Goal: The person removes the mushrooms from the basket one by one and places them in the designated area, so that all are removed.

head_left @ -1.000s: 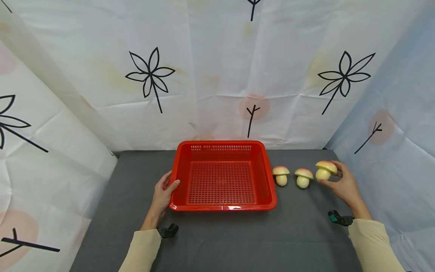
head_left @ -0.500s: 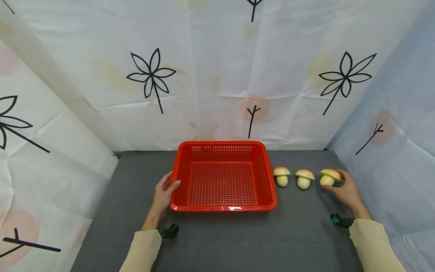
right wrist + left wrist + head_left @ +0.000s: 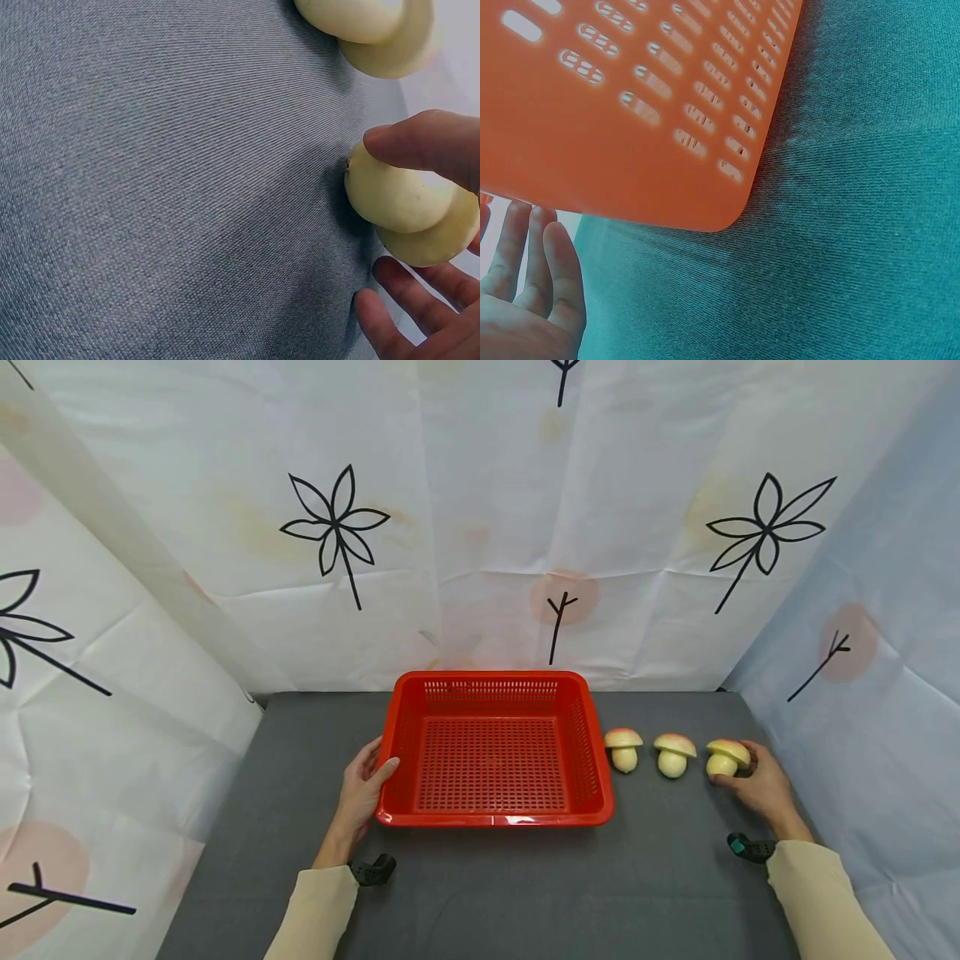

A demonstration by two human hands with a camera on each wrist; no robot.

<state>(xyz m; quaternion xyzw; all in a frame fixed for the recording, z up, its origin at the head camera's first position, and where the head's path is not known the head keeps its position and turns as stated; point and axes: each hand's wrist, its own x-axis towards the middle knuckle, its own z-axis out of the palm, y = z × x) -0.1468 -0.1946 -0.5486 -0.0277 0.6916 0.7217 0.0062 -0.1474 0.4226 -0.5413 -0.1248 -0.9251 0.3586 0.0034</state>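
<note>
A red plastic basket (image 3: 495, 819) with a slotted floor and walls stands at the middle of the table. My left hand (image 3: 362, 789) grips its left side, thumb over the rim and fingers along the outer wall. In the left wrist view those fingertips reach the edge of the basket (image 3: 630, 169). To the right, three toy mushrooms with yellow-red caps and pale stems form a row. My right hand (image 3: 765, 789) holds the rightmost mushroom (image 3: 724, 755) between thumb and fingers, its thumb on the stem in the right wrist view. The middle mushroom (image 3: 673, 755) lies just left of it.
Beside the basket's right wall lies the leftmost mushroom (image 3: 623, 750). Grey cloth covers the table (image 3: 480, 893). White printed curtains (image 3: 480, 527) rise behind it and along both sides, and the right one runs close to my right hand.
My right hand has lowered the rightmost mushroom to the table, in line with the other two. The left hand and the basket have stayed in place.
</note>
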